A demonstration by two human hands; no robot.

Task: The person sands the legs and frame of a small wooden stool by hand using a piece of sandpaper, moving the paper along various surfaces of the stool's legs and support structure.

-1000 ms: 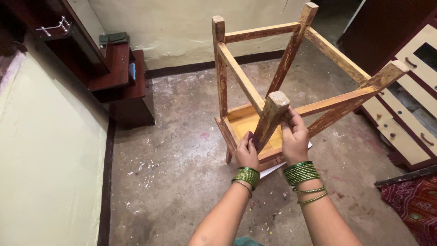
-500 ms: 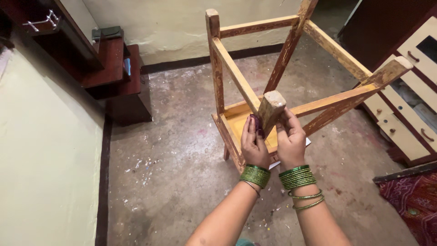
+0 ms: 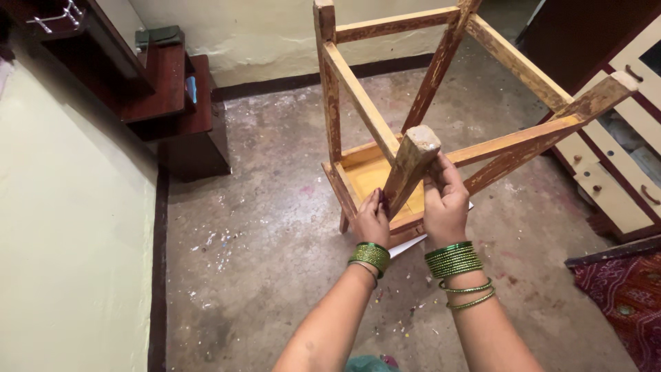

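Together, left hand (image 3: pixel 372 220) and right hand (image 3: pixel 446 203) close fingers around one leg (image 3: pixel 412 165) of the four-legged stool (image 3: pixel 365 176)

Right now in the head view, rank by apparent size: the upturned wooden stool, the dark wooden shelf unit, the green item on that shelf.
1. Upturned wooden stool, largest, though nearest the camera, which inflates it.
2. Dark wooden shelf unit, partly cut off at the frame edge.
3. Green item, clearly smallest.
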